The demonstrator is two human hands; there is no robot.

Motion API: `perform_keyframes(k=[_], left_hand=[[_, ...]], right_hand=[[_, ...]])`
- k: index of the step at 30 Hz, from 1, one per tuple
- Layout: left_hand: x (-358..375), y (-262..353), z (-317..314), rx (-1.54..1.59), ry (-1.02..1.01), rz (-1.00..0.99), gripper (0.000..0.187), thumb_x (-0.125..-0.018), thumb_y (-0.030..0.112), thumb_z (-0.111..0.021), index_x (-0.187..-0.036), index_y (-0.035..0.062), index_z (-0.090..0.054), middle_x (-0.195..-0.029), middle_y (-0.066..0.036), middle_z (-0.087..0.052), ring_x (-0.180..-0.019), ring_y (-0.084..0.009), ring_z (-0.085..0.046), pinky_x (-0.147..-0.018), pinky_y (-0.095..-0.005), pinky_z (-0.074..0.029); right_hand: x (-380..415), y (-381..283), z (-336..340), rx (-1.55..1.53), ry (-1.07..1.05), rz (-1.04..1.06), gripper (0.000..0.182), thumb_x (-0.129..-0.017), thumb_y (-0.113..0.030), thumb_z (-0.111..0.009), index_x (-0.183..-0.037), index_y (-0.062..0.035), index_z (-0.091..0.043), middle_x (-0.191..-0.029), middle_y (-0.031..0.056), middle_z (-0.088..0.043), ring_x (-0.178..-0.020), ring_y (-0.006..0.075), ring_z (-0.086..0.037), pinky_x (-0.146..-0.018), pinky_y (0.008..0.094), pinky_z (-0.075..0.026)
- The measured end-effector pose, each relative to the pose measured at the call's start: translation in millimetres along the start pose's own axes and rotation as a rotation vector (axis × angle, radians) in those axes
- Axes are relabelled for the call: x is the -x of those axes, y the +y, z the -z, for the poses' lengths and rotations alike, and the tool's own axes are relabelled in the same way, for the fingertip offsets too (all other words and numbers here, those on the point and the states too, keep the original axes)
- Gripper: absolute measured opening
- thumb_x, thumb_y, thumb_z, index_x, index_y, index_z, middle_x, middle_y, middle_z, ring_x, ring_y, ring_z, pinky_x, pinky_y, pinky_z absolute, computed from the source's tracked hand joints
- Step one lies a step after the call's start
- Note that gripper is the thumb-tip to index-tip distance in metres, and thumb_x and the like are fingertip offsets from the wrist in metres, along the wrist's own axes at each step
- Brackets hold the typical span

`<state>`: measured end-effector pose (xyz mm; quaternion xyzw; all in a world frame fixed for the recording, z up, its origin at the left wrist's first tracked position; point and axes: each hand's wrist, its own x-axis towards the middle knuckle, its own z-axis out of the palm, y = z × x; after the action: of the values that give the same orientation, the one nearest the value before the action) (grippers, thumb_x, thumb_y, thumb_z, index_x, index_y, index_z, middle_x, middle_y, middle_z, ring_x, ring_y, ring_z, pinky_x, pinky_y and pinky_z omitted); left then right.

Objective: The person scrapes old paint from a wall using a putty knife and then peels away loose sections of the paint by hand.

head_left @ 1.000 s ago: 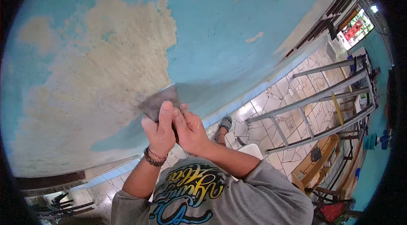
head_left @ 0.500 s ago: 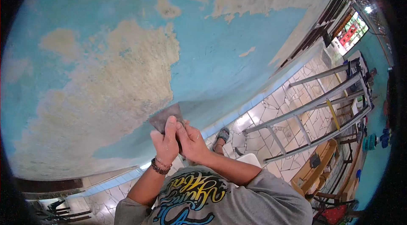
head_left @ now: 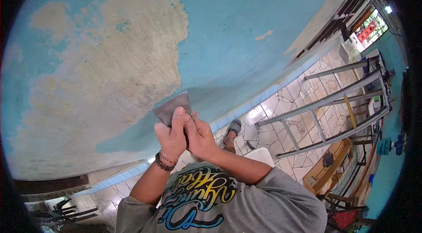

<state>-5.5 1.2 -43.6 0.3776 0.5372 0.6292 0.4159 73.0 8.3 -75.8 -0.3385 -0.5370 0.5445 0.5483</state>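
Note:
Both of my hands are wrapped around the handle of a scraper (head_left: 175,105), a wide flat grey metal blade. My left hand (head_left: 170,138), with dark bracelets on its wrist, lays its thumb toward the blade. Pressed against it, my right hand (head_left: 201,140) closes on the handle from the other side, and the handle is mostly hidden. The blade's far edge lies against the wall (head_left: 228,44), at the border between blue paint and a bare beige patch (head_left: 127,53). Whether it presses in cannot be made out.
A metal stepladder (head_left: 316,123) stands on the cracked-tile floor (head_left: 281,101) at the right. Near it are a wooden tray-like piece (head_left: 327,167) and a white seat-like surface (head_left: 260,156). A sandalled foot (head_left: 233,130) shows below the wall. Dark furniture parts (head_left: 66,215) lie at lower left.
The scraper and both hands have shifted slightly up in the view, still gripped the same way. The wall's patches sit lower to higher differently because the camera has tilted.

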Motion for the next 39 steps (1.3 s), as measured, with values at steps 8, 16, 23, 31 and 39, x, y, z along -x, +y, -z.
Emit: perform_keyframes(k=[8,16,23,31,39], left_hand=[[-6.8,7.4,3.4,-0.064,0.005,-0.017,0.033,-0.100,0.021,-0.055,-0.085,-0.0071,-0.066,-0.081,-0.011,-0.070,-0.070,-0.0153,-0.065,-0.062,-0.0298,-0.054],[-3.6,-7.4,9.1,-0.027,-0.007,0.027,0.034,-0.100,0.021,-0.054,-0.085,-0.0073,-0.065,-0.083,-0.012,-0.070,-0.070,-0.0155,-0.065,-0.063,-0.0299,-0.054],[-10.6,-1.9,4.9,0.003,-0.042,-0.002,0.034,-0.101,0.022,-0.053,-0.091,-0.0076,-0.064,-0.083,-0.011,-0.070,-0.072,-0.0157,-0.065,-0.064,-0.0311,-0.054],[-11.0,11.9,1.4,-0.047,0.002,-0.046,0.028,-0.099,0.018,-0.057,-0.091,-0.0076,-0.066,-0.082,-0.008,-0.069,-0.066,-0.0148,-0.063,-0.060,-0.0305,-0.052],[-6.4,4.6,0.5,-0.071,0.019,-0.015,0.031,-0.098,0.019,-0.058,-0.084,-0.0073,-0.064,-0.080,-0.009,-0.069,-0.069,-0.0130,-0.064,-0.059,-0.0289,-0.052]], right_hand=[[-8.1,-12.3,0.6,0.054,-0.048,-0.177,0.030,-0.105,-0.021,-0.046,-0.095,0.0041,-0.059,-0.069,0.0151,-0.059,-0.067,0.0146,-0.053,-0.063,0.0347,-0.048],[0.7,4.4,3.5,0.103,-0.047,-0.100,0.032,-0.107,-0.023,-0.043,-0.093,0.0014,-0.058,-0.068,0.0023,-0.055,-0.069,0.0084,-0.047,-0.070,0.0275,-0.046],[-14.5,-7.9,2.3,0.089,-0.042,-0.005,0.027,-0.104,-0.019,-0.047,-0.097,0.0040,-0.059,-0.073,0.0224,-0.062,-0.064,0.0295,-0.062,-0.060,0.0394,-0.048],[-15.4,-8.1,3.2,0.042,-0.067,-0.024,0.026,-0.104,-0.018,-0.046,-0.100,0.0038,-0.059,-0.073,0.0180,-0.061,-0.066,0.0232,-0.058,-0.065,0.0359,-0.049],[-5.1,-10.4,3.3,0.022,-0.028,-0.055,0.033,-0.107,-0.024,-0.044,-0.090,0.0018,-0.057,-0.068,-0.0004,-0.054,-0.068,0.0059,-0.045,-0.059,0.0261,-0.041]])
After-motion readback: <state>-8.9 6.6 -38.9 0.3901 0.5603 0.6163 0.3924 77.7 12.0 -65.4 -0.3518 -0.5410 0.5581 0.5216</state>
